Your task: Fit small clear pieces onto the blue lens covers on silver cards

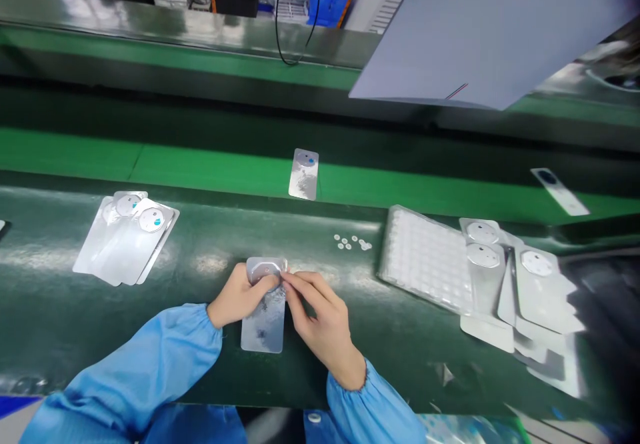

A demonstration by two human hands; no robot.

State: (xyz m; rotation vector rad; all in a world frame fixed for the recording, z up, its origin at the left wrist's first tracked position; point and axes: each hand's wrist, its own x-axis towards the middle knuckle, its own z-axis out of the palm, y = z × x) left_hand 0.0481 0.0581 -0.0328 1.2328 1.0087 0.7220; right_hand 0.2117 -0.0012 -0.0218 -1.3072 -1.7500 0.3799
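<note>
A silvery phone back cover (263,331) with a round camera ring near its top lies on the green work surface in front of me. My left hand (245,294) grips it from the left, thumb pressed over the ring. At the cover's upper right edge, my right hand (320,317) is closed with thumb and fingertips pinched together. What lies between those fingertips is too small to make out. Several small white rings (345,241) are scattered on the surface beyond my right hand.
Stacked phone back covers (123,247) lie at left, and another pile (540,291) at right beside a clear-wrapped white tray (425,254). On the green belt (225,171) are a single cover (304,176) and a narrower one (560,192). A paper sheet (475,37) hangs overhead.
</note>
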